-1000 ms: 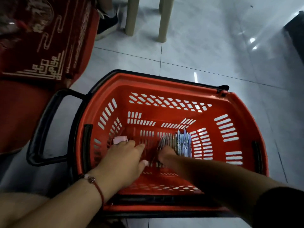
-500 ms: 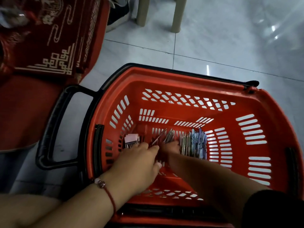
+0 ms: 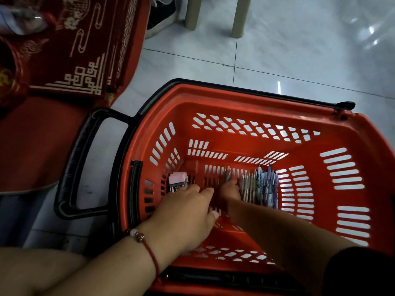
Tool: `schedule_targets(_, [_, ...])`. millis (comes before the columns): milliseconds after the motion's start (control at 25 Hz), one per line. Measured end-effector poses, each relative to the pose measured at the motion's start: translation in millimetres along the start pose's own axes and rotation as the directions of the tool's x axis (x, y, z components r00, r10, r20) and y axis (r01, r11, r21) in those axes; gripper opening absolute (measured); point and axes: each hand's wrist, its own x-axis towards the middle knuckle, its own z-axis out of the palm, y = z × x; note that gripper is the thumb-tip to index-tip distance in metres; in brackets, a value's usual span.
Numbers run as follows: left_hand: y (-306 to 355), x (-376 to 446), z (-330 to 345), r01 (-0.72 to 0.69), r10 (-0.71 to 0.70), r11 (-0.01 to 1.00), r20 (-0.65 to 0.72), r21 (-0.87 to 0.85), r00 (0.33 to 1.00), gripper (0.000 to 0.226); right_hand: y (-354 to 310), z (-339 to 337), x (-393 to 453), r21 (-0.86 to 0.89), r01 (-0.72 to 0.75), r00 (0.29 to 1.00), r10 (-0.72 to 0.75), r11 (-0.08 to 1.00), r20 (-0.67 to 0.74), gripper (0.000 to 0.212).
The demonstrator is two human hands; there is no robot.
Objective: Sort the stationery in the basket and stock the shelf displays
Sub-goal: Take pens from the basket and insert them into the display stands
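A red plastic basket [image 3: 235, 97] stands on the tiled floor. At its bottom left lies a small stack of pink erasers [image 3: 178, 181]. A row of patterned pens [image 3: 263, 186] lies at the bottom right. My left hand [image 3: 183, 214] reaches in with its fingers extended, the fingertips just beside the erasers. Deeper in the basket, my right hand [image 3: 230, 191] grips a few dark pens [image 3: 227, 175] that stick up past its fingers, right next to the pen row. Blur hides the fingers' exact hold.
The basket's black handle [image 3: 79, 159] folds out to the left. Red embroidered cloth goods [image 3: 81, 50] are piled at the upper left. Beige stool legs [image 3: 193, 13] and a person's dark shoe [image 3: 162, 20] stand beyond the basket.
The view shifted, so the basket sits further right. My right hand gathered a few pens away from the row. My left hand stayed beside the erasers.
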Motion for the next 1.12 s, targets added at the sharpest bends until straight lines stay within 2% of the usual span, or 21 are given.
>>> schedule_targets(120, [0.1, -1.2, 1.3, -0.006, 0.006, 1.000, 0.020, 0.010, 1.000, 0.061, 0.6, -11.6, 0.5, -0.022, 0.111, 0.988, -0.108, 0.994, 0.114, 0.045])
schedule_targets(240, [-3.9, 1.1, -0.9, -0.006, 0.006, 1.000, -0.026, 0.015, 1.000, 0.061, -10.2, -38.8, -18.4, -0.119, 0.190, 0.916, -0.132, 0.974, 0.380, 0.032])
schedule_targets(320, [-4.8, 1.0, -6.7, -0.040, 0.049, 0.995, -0.095, 0.089, 0.994, 0.066, -18.0, -67.6, -46.5, -0.066, 0.237, 0.804, -0.157, 0.969, 0.574, 0.028])
schedule_targets(400, [-0.7, -5.5, -16.3, -0.131, 0.154, 0.970, -0.098, 0.204, 0.983, 0.079, -33.9, -103.2, -83.9, 0.036, 0.128, 0.609, -0.107, 0.991, 0.786, 0.023])
schedule_targets(480, [9.0, -14.2, -22.8, -0.250, 0.306, 0.885, -0.086, 0.394, 0.948, 0.089, -48.9, -136.1, -113.6, -0.013, 0.118, 0.405, -0.036, 0.993, 0.913, 0.022])
schedule_targets(520, [14.3, -18.2, -24.5, -0.284, 0.362, 0.839, -0.087, 0.464, 0.928, 0.091, -54.8, -148.5, -126.2, -0.051, 0.154, 0.353, -0.006, 0.987, 0.936, 0.038])
schedule_targets(560, [19.2, -22.3, -26.0, -0.312, 0.415, 0.813, -0.112, 0.492, 0.903, 0.091, -59.8, -158.6, -136.7, -0.072, 0.188, 0.336, 0.005, 0.979, 0.942, 0.060])
schedule_targets(600, [24.1, -26.9, -28.0, -0.342, 0.474, 0.797, -0.164, 0.498, 0.865, 0.088, -60.6, -171.5, -146.9, -0.069, 0.208, 0.324, -0.003, 0.976, 0.946, 0.077])
schedule_targets(640, [28.8, -31.4, -30.2, -0.364, 0.507, 0.797, -0.206, 0.481, 0.837, 0.085, -60.4, -183.1, -157.6, -0.049, 0.216, 0.310, -0.020, 0.975, 0.951, 0.084])
schedule_targets(720, [43.8, -46.3, -40.4, -0.371, 0.500, 0.819, -0.226, 0.437, 0.836, 0.083, -57.1, -205.0, -180.8, 0.009, 0.198, 0.300, -0.069, 0.980, 0.951, 0.076])
schedule_targets(840, [60.4, -74.1, -59.5, -0.289, 0.397, 0.867, -0.213, 0.405, 0.893, 0.058, -52.9, -236.3, -212.6, 0.141, 0.130, 0.370, -0.180, 0.981, 0.911, 0.047])
schedule_targets(920, [60.2, -93.1, -67.1, -0.258, 0.371, 0.889, -0.264, 0.378, 0.891, 0.034, -48.1, -249.1, -233.1, 0.275, 0.057, 0.411, -0.273, 0.960, 0.870, 0.035])
schedule_targets(1000, [62.6, -114.8, -79.6, -0.188, 0.300, 0.929, -0.348, 0.320, 0.888, 0.017, -42.2, -247.2, -255.6, 0.408, 0.037, 0.489, -0.372, 0.912, 0.789, 0.027])
schedule_targets(1040, [61.9, -124.6, -81.8, -0.160, 0.269, 0.943, -0.387, 0.291, 0.882, 0.016, -41.6, -240.4, -268.5, 0.454, 0.062, 0.536, -0.414, 0.889, 0.736, 0.023])
schedule_targets(1120, [61.6, -142.7, -84.9, -0.117, 0.249, 0.949, -0.465, 0.294, 0.850, 0.030, -45.9, -221.5, -296.3, 0.517, 0.162, 0.600, -0.500, 0.840, 0.625, 0.017])
